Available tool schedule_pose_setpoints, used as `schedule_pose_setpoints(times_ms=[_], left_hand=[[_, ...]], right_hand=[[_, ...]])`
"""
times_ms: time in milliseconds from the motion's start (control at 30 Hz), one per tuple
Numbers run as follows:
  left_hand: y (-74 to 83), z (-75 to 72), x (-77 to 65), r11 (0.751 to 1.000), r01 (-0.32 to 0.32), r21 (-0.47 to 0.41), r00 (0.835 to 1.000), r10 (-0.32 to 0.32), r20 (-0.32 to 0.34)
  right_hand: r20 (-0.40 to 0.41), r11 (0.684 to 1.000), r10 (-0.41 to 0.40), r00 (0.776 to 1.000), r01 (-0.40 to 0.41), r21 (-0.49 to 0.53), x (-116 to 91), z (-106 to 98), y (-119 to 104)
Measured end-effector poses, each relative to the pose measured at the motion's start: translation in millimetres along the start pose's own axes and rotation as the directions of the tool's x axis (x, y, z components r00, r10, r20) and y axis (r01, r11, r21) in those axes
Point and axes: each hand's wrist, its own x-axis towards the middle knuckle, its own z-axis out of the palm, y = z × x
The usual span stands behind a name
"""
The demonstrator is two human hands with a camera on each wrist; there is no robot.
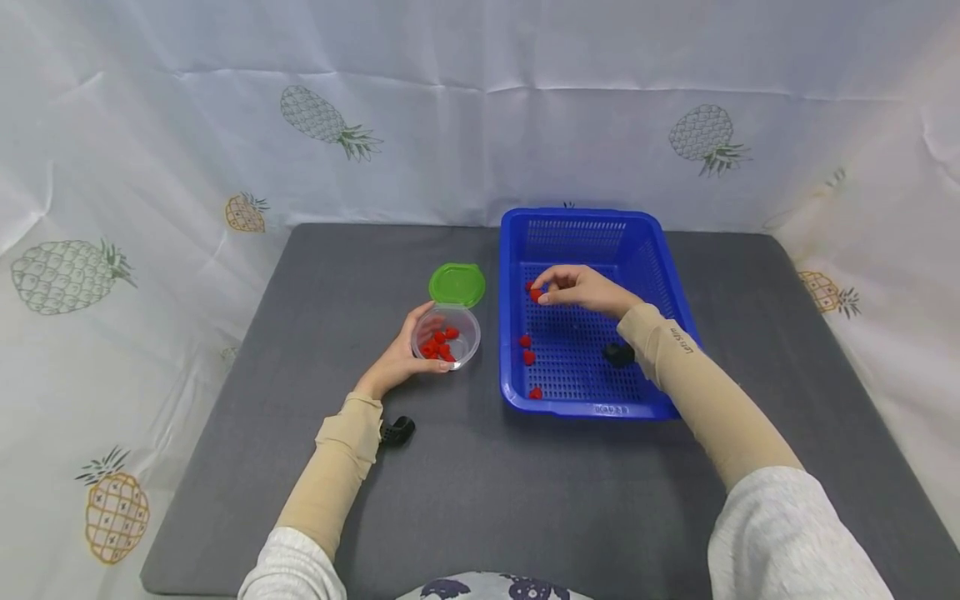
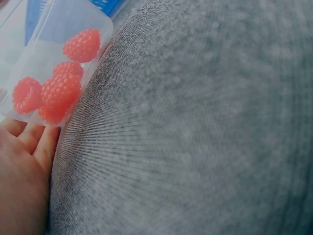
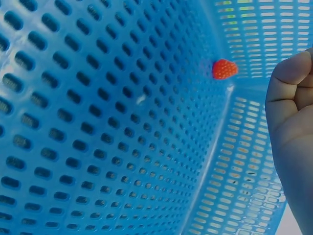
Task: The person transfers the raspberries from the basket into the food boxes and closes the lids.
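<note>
My left hand grips a round clear plastic tub, thumb at the near side and fingers round the far side. Several raspberries lie inside it. Over the blue basket's left half, my right hand pinches a raspberry between thumb and fingers; the right wrist view hides these fingertips. Another raspberry lies just behind it. Along the left side of the basket are more raspberries. In the right wrist view, one raspberry sits near a basket corner.
The tub's green lid lies behind it, apparently attached at the rim. Basket walls surround my right hand. Dark wrist devices show under both forearms. Grey table surface extends in front; a pineapple-print curtain hangs behind.
</note>
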Motion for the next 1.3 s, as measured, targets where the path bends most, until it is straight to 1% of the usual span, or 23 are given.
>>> schedule_pose_setpoints(times_ms=[300,533,733,833,1067,1300], left_hand=[[0.2,0.3,0.0,1.000,-0.015,-0.004,1.000,0.015,0.003],[2.1,1.0,1.1,1.000,0.002,-0.003,1.000,-0.002,-0.005],[2.0,1.2,1.5,1.000,-0.021,-0.007,1.000,0.021,0.001],[2.3,1.4,1.1,1.000,-0.020,-0.005,1.000,0.020,0.000],[3.4,2.3,-0.6,1.000,-0.007,-0.011,1.000,0.007,-0.001],[4.4,3.1,-1.0,1.000,-0.001,-0.014,1.000,0.001,-0.002]], right_hand=[[0.001,0.998,-0.056,0.998,0.056,0.042,0,0,-4],[-0.007,0.995,-0.082,0.997,0.083,0.052,0,1,-11],[0.000,0.990,-0.122,0.993,0.122,0.072,-7,2,-27],[-0.001,0.987,-0.143,0.990,0.142,0.080,-11,4,-36],[-0.023,0.980,-0.168,0.985,0.170,0.106,-11,7,-46],[-0.017,0.971,-0.193,0.981,0.194,0.138,-7,12,-53]])
